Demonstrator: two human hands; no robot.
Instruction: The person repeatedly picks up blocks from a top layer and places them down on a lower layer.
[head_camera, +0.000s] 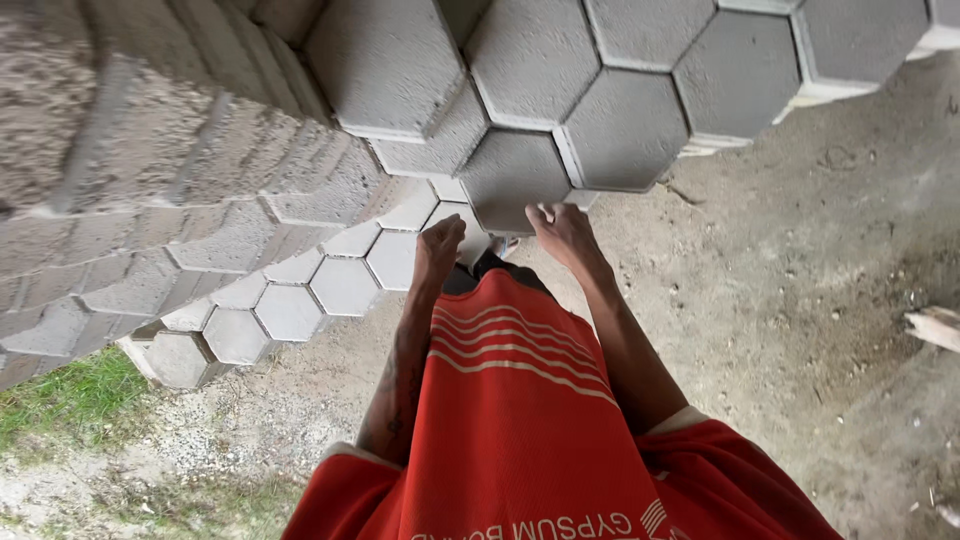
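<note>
Hands grip one grey hexagonal paver (512, 180) at its near edge, low against the stack (620, 90) of like pavers. The left hand (440, 250) has its fingers curled under the paver's near left corner, clenched on it; the right hand (562, 232) holds the near right corner the same way, fingers hooked over the edge, with the thumb hidden. Both forearms reach straight forward from an orange shirt (520, 420) with pale stripes.

The paver is a flat six-sided concrete block with a rough, sandy grey face and a lighter, smoother band along its sides. It looks dry and whole, with no chips that can be made out. It sits at the near edge of the stack, touching its neighbours on the far and side faces, which fit against it in a honeycomb pattern.

More pavers (300, 290) lie in rows to the left, lower down, with a further pile (120, 180) blurred beside them. Below all this is a dusty earth floor (800, 330), with grass (60, 400) at the left edge and a scrap of wood (935, 328) at the right edge.
</note>
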